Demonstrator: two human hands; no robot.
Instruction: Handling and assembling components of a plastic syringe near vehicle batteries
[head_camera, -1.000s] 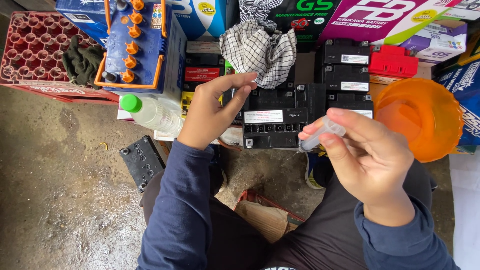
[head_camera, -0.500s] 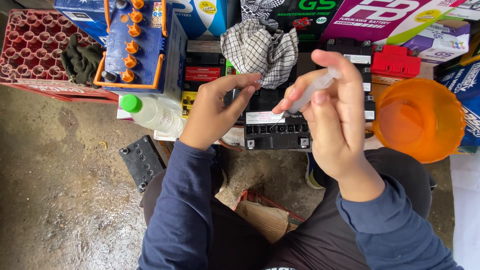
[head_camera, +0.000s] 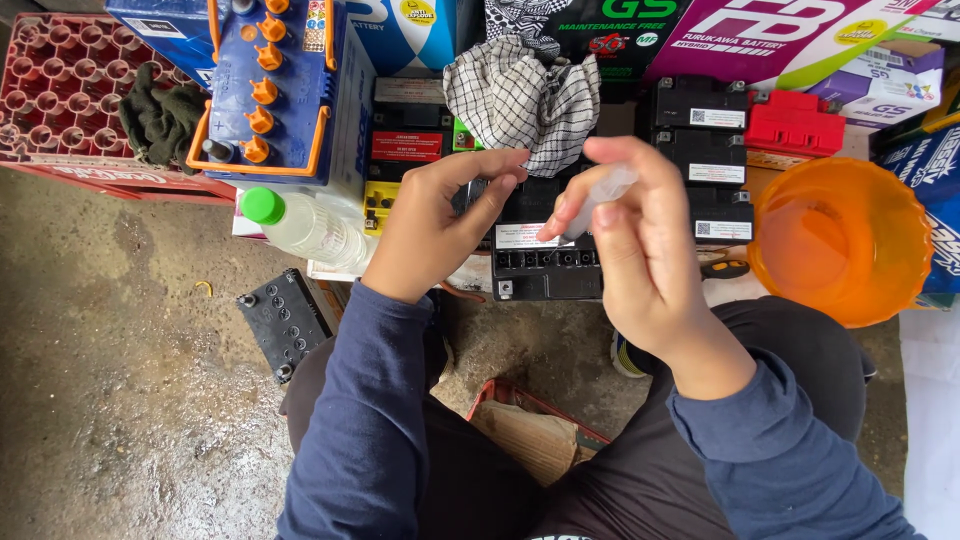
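Observation:
A small black battery (head_camera: 545, 262) stands on the ground in front of me with its row of top cells showing. My left hand (head_camera: 437, 228) rests on its left top edge, fingers curled over it. My right hand (head_camera: 640, 250) holds a clear plastic syringe (head_camera: 598, 200) tilted down to the left, its tip just above the battery's top. A checked cloth (head_camera: 520, 98) lies draped behind the battery.
An orange plastic bowl (head_camera: 842, 240) sits at right. A clear bottle with a green cap (head_camera: 305, 225) lies at left, beside a blue battery with orange caps (head_camera: 268, 85) and a red crate (head_camera: 60, 95). Another black battery (head_camera: 283, 322) lies on the concrete. Boxes line the back.
My right hand has carried the syringe leftward from beside the orange bowl to above the black battery and tipped it downward. My left hand has stayed on the battery.

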